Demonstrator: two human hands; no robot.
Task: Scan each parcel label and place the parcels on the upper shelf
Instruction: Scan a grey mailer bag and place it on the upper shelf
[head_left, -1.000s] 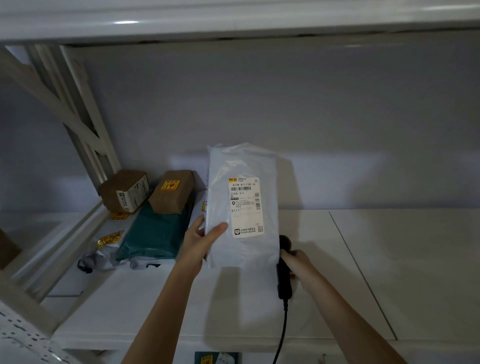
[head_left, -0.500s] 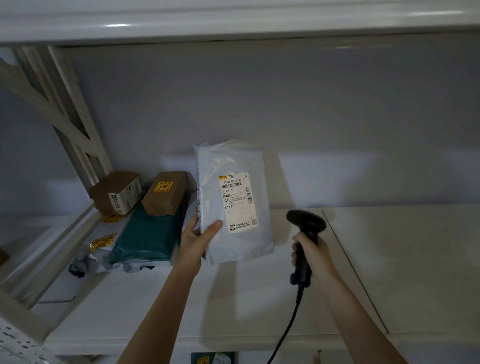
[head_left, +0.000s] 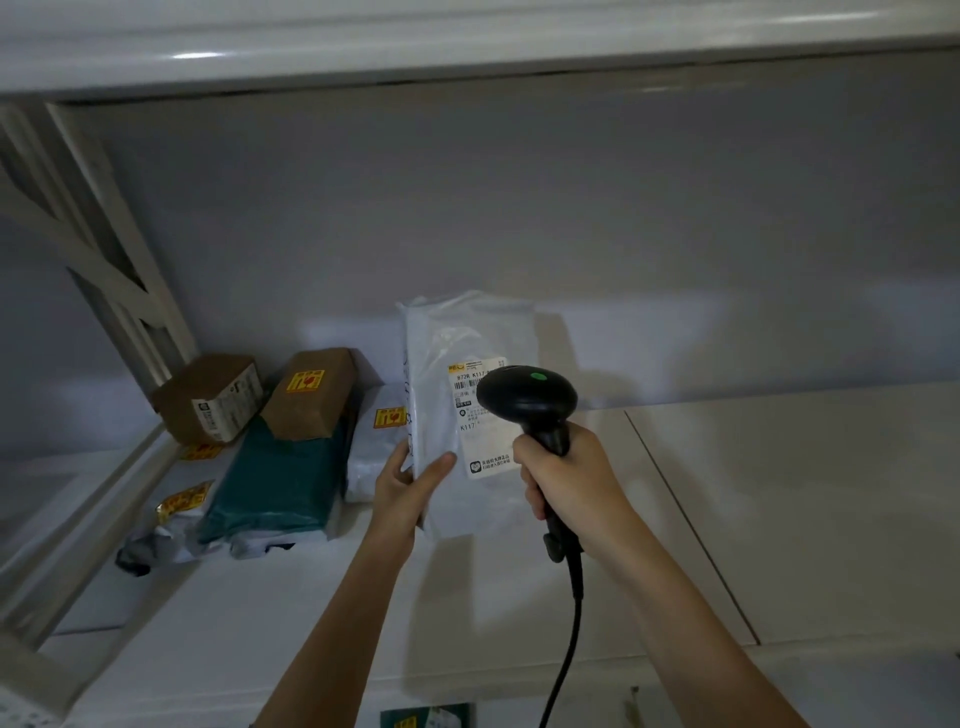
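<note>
Left hand (head_left: 410, 483) is clamped on the lower left edge of a white mailer (head_left: 462, 410), thumb across the front face, fingers behind. The mailer stands upright over the shelf (head_left: 779, 519), its label (head_left: 480, 415) facing the camera. Whether its bottom edge rests on the shelf cannot be told.

Right hand (head_left: 563, 480) is closed around the handle of a black scanner (head_left: 530, 402). The scanner head sits in front of the label's upper right part and hides it; a green light shows on top of the head. Its cable (head_left: 569, 639) hangs down from the handle base and leaves the frame at the bottom.

Left of the mailer, on the same shelf:
- a second white mailer (head_left: 371, 447) with a yellow sticker, just beside the held one;
- a teal mailer (head_left: 280, 488) lying flat;
- a brown box (head_left: 311, 395) with a yellow sticker, resting on the teal mailer's far end;
- another brown box (head_left: 210, 397) with a white label, at the shelf's back left corner;
- a grey bag (head_left: 156, 540) with a yellow sticker, nearest the front left.

The shelf area right of the scanner is bare. A white upright with diagonal bracing (head_left: 83, 223) stands at far left. Lighting is dim.
</note>
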